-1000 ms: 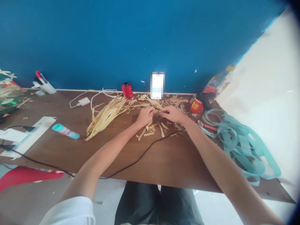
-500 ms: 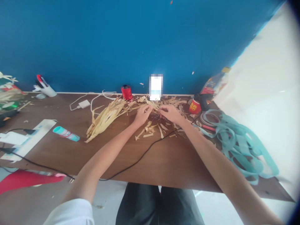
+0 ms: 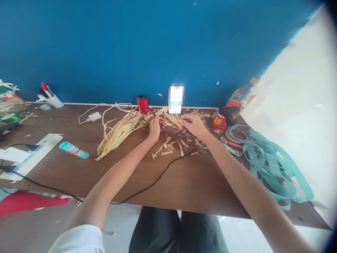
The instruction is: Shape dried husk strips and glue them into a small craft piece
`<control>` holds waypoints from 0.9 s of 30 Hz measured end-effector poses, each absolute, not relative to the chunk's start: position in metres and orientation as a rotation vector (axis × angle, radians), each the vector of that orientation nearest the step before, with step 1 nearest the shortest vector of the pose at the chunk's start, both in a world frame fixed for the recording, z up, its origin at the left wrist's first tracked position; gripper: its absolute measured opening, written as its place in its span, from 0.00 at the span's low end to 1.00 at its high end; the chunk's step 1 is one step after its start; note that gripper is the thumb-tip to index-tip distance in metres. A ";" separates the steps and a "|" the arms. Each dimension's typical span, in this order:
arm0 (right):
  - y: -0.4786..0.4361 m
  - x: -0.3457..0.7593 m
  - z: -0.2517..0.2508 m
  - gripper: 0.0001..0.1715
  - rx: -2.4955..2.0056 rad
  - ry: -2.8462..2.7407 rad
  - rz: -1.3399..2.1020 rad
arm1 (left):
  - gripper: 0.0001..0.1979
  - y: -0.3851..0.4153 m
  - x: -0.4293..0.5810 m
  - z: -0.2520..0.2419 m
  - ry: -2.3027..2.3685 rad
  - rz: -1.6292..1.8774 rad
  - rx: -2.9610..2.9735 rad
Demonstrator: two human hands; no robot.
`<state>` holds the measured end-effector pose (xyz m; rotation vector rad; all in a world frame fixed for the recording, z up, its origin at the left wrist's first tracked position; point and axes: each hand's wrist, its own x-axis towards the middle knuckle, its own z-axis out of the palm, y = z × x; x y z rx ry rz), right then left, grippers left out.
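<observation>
My left hand (image 3: 156,127) is over the table beside a pile of dried corn husk strips, with its fingers loosely curved and apart; I see nothing held in it. Facing it, my right hand (image 3: 194,125) pinches thumb and fingers together at the end of a pale husk strip (image 3: 172,121). Its fingertips partly hide the grip. A bundle of long yellowish corn husks (image 3: 119,133) lies left of my left hand. Small husk scraps (image 3: 168,144) are scattered below and between both hands.
A lit phone (image 3: 176,100) leans on the blue wall, near a red roll (image 3: 142,104). Right are a red paper cup (image 3: 219,120) and tangled teal ribbon (image 3: 263,158). A black cable (image 3: 163,172) crosses the table. Left lie a blue tube (image 3: 74,150) and power strip (image 3: 42,151).
My left hand has drawn a little to the left, away from the right hand, and its fingers have opened. My right hand stays nearly in place.
</observation>
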<state>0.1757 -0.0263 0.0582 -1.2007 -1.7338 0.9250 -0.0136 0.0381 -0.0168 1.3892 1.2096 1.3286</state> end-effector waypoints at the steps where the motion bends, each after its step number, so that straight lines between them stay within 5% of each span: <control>1: -0.027 0.176 0.061 0.21 -1.182 -1.711 0.929 | 0.28 0.038 -0.013 -0.016 1.205 1.332 1.389; 15: -0.040 0.165 0.070 0.14 -1.142 -2.196 0.268 | 0.26 0.034 -0.021 0.001 0.823 1.386 0.980; 27: -0.038 0.168 0.064 0.13 -1.211 -2.309 0.217 | 0.22 0.037 -0.017 -0.005 0.856 1.402 1.086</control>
